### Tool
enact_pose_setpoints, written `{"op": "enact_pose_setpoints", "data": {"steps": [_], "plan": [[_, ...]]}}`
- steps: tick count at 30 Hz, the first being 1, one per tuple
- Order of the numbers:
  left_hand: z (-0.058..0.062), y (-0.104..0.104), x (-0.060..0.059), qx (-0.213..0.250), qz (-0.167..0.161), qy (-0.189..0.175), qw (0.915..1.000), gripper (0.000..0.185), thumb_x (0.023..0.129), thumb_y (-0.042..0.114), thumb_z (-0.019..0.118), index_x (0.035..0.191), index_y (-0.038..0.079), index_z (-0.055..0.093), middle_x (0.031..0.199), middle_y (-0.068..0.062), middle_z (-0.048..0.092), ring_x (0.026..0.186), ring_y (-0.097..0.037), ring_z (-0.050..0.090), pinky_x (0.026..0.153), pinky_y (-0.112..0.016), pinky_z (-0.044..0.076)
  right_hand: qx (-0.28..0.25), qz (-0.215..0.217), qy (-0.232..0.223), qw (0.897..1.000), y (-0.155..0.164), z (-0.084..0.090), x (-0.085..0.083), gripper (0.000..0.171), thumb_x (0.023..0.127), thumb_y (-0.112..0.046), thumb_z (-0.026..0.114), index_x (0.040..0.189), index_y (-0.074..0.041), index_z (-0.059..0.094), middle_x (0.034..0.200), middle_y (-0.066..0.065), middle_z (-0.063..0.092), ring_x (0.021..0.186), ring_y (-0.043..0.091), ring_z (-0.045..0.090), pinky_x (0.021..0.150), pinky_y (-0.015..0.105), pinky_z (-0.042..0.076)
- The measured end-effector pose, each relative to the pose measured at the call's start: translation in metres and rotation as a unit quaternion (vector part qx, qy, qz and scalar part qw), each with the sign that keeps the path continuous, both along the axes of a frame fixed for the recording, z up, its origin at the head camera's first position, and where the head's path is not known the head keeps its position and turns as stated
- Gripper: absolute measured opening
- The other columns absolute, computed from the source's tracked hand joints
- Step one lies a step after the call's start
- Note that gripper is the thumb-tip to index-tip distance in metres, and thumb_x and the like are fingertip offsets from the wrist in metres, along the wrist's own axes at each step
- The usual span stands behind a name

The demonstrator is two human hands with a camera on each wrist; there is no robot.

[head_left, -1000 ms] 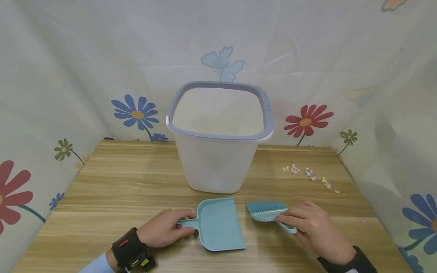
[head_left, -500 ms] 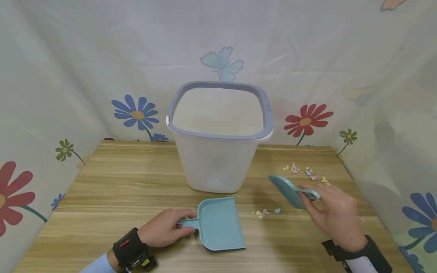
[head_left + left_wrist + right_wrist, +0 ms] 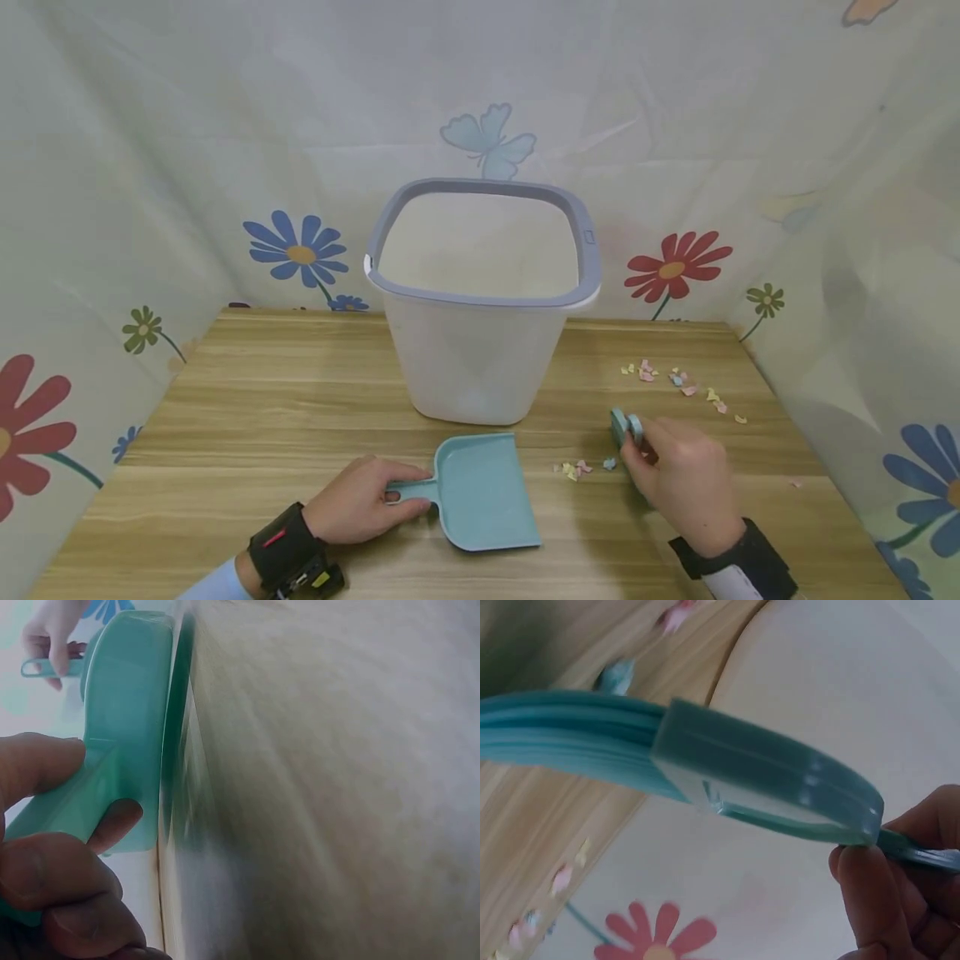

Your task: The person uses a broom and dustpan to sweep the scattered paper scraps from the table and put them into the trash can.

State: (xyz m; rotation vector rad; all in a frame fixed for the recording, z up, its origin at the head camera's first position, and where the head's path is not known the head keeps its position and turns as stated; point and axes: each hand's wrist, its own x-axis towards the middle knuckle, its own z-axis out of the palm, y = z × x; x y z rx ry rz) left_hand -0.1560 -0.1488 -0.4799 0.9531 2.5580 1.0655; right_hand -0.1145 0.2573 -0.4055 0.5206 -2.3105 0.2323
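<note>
While the left hand (image 3: 358, 504) curls its fingers round the handle of the teal dustpan (image 3: 483, 493), which lies flat on the worktop (image 3: 285, 417) in front of the white bin (image 3: 480, 300), the right hand (image 3: 678, 479) pinches the handle of the teal brush (image 3: 624, 428), head down near a small clump of paper scraps (image 3: 577, 469). More scraps (image 3: 678, 382) lie further back right.

dustpan (image 3: 483, 493): light teal
brush (image 3: 624, 427): light teal
bin (image 3: 480, 350): translucent white, grey rim
surface (image 3: 285, 400): light wood grain
scraps (image 3: 678, 382): pink, yellow, blue
</note>
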Motion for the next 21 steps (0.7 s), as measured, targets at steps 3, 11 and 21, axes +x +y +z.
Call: {"op": "enact_pose_setpoints", "data": {"steps": [3,11,21], "plan": [[0.002,0.0,0.0,0.006,0.001,0.002,1.0,0.04,0.097,0.047,0.072,0.124,0.018,0.077,0.094,0.015,0.073,0.055,0.008,0.045,0.052,-0.016,0.039,-0.017,0.007,-0.008,1.0,-0.017,0.001,0.001,0.012,0.072,0.003,0.083,0.075,-0.002,0.073,0.062,0.001,0.065,0.052,0.005,0.056,0.047,0.02,0.044],[0.002,0.0,0.002,0.007,0.002,0.002,1.0,0.04,0.096,0.046,0.073,0.124,0.017,0.077,0.097,0.015,0.075,0.055,0.008,0.046,0.052,-0.016,0.039,-0.09,0.041,-0.025,0.995,-0.053,0.0,-0.001,0.006,0.077,0.002,0.078,0.077,-0.004,0.076,0.061,-0.003,0.067,0.052,0.0,0.059,0.048,0.013,0.044],[0.003,0.001,0.004,0.008,0.004,0.0,1.0,0.041,0.096,0.046,0.072,0.124,0.016,0.077,0.097,0.013,0.075,0.057,0.007,0.048,0.052,-0.017,0.039,-0.144,0.088,-0.043,0.985,-0.086,-0.003,-0.002,0.012,0.076,0.001,0.08,0.077,-0.01,0.076,0.063,-0.006,0.069,0.052,-0.006,0.057,0.049,0.011,0.044]]}}
